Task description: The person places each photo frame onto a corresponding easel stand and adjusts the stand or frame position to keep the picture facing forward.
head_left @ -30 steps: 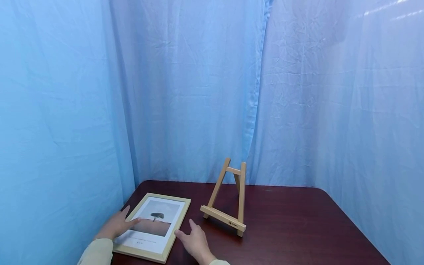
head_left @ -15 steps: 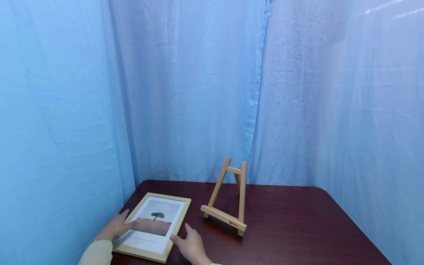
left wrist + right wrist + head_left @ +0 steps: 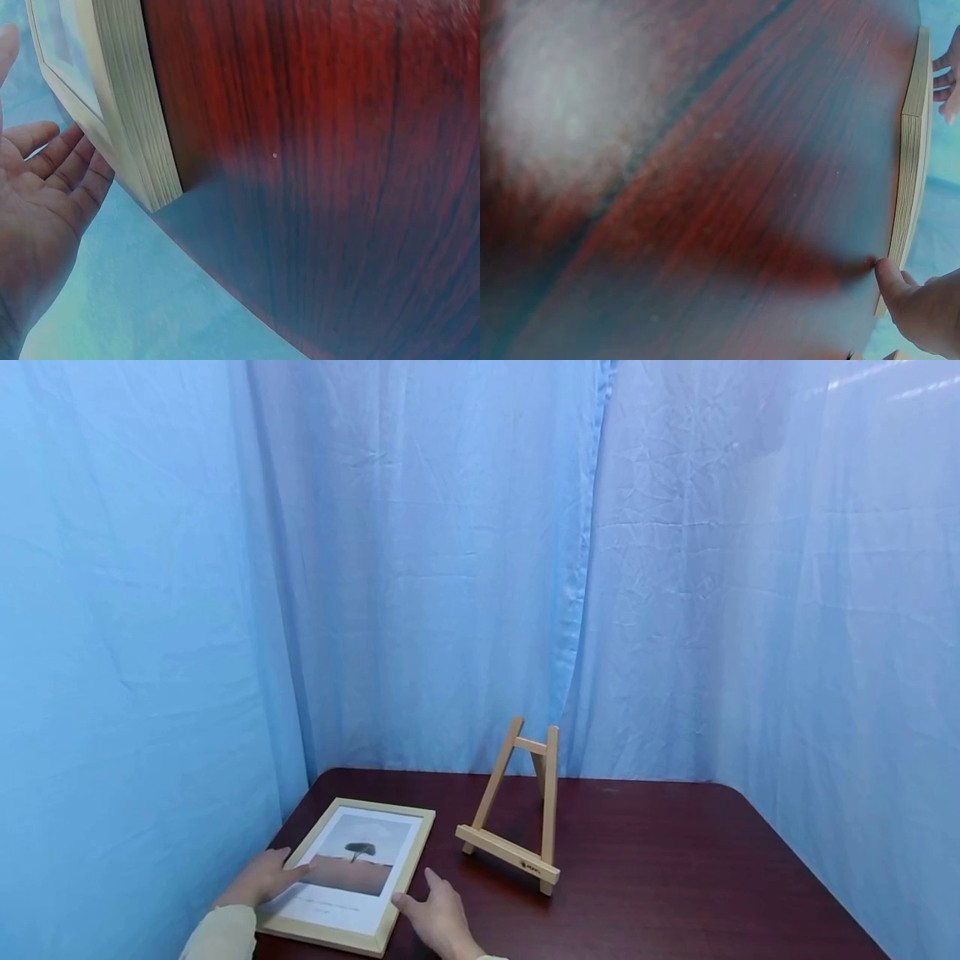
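A picture frame (image 3: pixel 413 860) of pale wood lies flat at the table's left side, its print of a lone tree facing up. My left hand (image 3: pixel 262 877) is at its left edge, the thumb reaching over the print. In the left wrist view, the fingers of that hand (image 3: pixel 37 195) extend loosely up to the frame's side (image 3: pixel 135 112). By the opposite edge is my right hand (image 3: pixel 438 914), thumb toward the border and fingers extended. The right wrist view has its thumb tip right at the frame's side (image 3: pixel 909 157). A small wooden easel (image 3: pixel 510 852) stands right of the frame.
The dark red-brown wooden table (image 3: pixel 660 877) has rounded far corners and extends to the right of the easel. Blue curtains (image 3: pixel 450 568) hang behind it and along both sides, close to the table's edges.
My left fingers have come down slightly along the frame's left edge. My right hand has drawn a little toward me. The frame and easel keep their places on the table.
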A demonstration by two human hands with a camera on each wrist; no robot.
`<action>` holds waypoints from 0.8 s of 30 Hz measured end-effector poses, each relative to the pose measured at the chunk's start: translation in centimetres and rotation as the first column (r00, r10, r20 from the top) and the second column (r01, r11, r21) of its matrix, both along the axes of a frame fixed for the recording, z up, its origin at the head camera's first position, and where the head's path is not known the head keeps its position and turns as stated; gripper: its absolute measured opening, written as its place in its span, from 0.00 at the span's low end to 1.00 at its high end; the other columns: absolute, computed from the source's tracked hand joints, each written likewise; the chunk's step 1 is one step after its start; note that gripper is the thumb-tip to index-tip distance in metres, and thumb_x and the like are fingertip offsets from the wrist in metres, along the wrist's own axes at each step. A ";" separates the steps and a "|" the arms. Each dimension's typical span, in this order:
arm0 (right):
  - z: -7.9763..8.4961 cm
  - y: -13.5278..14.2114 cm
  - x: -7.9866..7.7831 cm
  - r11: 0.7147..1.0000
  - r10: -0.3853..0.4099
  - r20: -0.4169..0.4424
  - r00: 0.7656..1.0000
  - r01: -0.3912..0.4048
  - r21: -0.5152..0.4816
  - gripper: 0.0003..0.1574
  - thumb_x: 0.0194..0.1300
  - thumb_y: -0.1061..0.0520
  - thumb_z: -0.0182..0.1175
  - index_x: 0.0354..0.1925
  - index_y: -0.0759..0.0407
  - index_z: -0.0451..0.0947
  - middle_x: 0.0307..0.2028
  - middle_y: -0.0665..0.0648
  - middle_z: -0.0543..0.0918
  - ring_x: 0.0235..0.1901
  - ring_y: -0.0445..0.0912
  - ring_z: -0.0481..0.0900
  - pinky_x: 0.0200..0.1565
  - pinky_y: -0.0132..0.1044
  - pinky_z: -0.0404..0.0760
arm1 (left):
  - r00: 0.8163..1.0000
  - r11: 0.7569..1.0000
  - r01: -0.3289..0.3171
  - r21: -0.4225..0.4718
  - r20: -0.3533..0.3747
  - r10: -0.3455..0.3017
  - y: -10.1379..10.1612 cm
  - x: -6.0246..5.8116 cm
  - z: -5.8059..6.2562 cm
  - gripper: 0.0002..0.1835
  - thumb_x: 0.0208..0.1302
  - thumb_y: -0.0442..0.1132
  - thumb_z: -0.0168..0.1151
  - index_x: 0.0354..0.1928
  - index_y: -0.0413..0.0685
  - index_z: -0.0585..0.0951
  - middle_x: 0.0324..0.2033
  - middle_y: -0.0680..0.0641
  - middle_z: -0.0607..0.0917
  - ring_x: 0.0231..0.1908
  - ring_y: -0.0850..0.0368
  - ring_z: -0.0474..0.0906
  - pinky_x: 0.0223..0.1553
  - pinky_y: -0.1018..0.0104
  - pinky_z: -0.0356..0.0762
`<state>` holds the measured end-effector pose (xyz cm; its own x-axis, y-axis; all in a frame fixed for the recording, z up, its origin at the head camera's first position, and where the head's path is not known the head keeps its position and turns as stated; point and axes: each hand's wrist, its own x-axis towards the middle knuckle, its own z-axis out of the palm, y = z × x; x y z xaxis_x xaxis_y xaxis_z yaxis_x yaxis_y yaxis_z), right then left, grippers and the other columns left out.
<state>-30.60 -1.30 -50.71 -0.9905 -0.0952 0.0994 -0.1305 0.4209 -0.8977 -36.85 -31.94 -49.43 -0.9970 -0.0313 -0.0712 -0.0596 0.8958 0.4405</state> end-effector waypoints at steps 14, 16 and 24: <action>-0.6 0.4 -0.2 1.000 0.005 -0.041 0.999 -0.005 0.015 0.45 0.58 0.52 0.72 0.61 0.81 0.68 0.49 0.71 0.81 0.53 0.63 0.77 0.54 0.60 0.74 | 0.999 0.998 0.045 0.051 -0.020 -0.044 0.6 0.6 -0.2 0.24 0.65 0.52 0.65 0.40 0.31 0.83 0.33 0.41 0.83 0.32 0.50 0.77 0.38 0.51 0.78; -0.7 0.6 -0.2 1.000 0.011 -0.037 0.999 -0.010 0.011 0.44 0.58 0.54 0.72 0.61 0.81 0.68 0.46 0.67 0.82 0.51 0.60 0.78 0.53 0.58 0.75 | 0.998 0.996 0.057 0.065 -0.029 -0.056 0.6 0.5 -0.4 0.22 0.65 0.50 0.65 0.39 0.32 0.84 0.33 0.42 0.84 0.32 0.52 0.77 0.37 0.52 0.78; -1.1 0.7 -0.5 0.999 -0.006 0.008 1.000 0.005 0.036 0.39 0.54 0.60 0.74 0.60 0.76 0.72 0.49 0.66 0.82 0.52 0.58 0.78 0.54 0.58 0.75 | 0.997 0.993 0.076 0.090 -0.017 -0.074 1.0 0.5 -0.3 0.16 0.64 0.44 0.66 0.37 0.33 0.86 0.30 0.44 0.85 0.29 0.55 0.75 0.33 0.58 0.77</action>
